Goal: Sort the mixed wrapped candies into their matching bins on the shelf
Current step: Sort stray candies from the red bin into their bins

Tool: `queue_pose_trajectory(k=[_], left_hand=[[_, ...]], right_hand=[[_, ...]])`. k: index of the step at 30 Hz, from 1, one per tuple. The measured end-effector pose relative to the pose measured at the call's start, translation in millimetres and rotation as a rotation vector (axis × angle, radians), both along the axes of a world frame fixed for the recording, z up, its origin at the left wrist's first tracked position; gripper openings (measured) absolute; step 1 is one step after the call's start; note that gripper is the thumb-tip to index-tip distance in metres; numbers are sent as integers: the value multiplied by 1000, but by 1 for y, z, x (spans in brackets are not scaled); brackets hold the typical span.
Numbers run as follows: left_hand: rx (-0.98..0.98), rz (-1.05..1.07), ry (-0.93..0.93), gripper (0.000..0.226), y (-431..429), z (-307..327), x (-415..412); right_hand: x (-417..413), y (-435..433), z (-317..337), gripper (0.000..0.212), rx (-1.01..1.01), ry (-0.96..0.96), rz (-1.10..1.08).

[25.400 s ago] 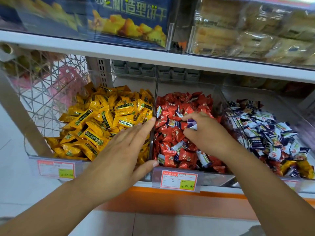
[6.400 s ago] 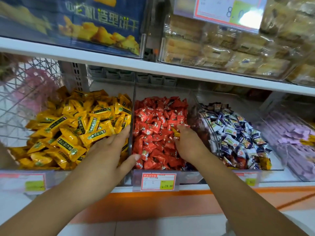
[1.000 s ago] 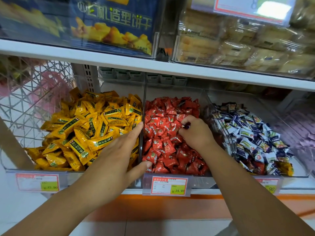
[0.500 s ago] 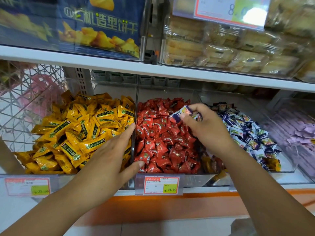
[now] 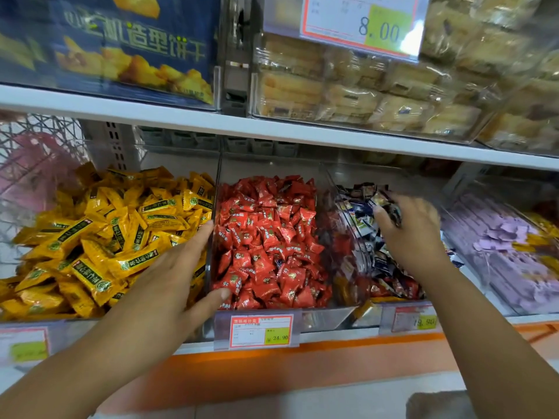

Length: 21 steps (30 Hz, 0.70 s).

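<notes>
Three clear bins stand side by side on the shelf: yellow candies (image 5: 115,237) on the left, red candies (image 5: 266,237) in the middle, blue-and-white candies (image 5: 360,219) on the right. My left hand (image 5: 178,273) rests open on the clear divider (image 5: 211,237) between the yellow and red bins, fingers straight, thumb on the red side. Over the blue-and-white bin, my right hand (image 5: 411,234) pinches a blue-and-white candy (image 5: 385,204) in its fingertips. Some red and yellow pieces lie at the front bottom of that right bin.
A bin of purple candies (image 5: 508,246) sits farther right. The white upper shelf (image 5: 272,128) overhangs the bins, carrying a blue biscuit box (image 5: 121,49) and clear tubs of pastries (image 5: 378,86). Price tags (image 5: 260,331) line the front edge. A wire basket (image 5: 30,164) stands at far left.
My right hand has carried the blue-and-white candy from above the red bin rightward to over the blue-and-white bin. My left hand has stayed on the divider.
</notes>
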<state>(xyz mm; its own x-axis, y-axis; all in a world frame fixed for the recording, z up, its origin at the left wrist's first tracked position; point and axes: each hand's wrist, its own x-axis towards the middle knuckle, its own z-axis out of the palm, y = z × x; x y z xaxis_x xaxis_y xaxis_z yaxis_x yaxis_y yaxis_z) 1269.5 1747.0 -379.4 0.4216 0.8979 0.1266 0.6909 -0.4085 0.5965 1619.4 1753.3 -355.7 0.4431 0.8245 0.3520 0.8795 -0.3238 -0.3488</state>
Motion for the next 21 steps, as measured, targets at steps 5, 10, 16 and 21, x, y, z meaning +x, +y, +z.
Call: queue_pose_trajectory(k=[5, 10, 16, 21], left_hand=[[-1, 1, -1, 90, 0, -1, 1], [4, -9, -12, 90, 1, -2, -1], [27, -24, -7, 88, 1, -5, -3], [23, -31, -22, 87, 1, -4, -3]], right_hand=[[-68, -27, 39, 28, -48, 152, 511], [-97, -18, 20, 32, -767, 10, 721], [-108, 9, 0, 66, -1066, -132, 714], [-113, 8, -2, 66, -1128, -53, 723]])
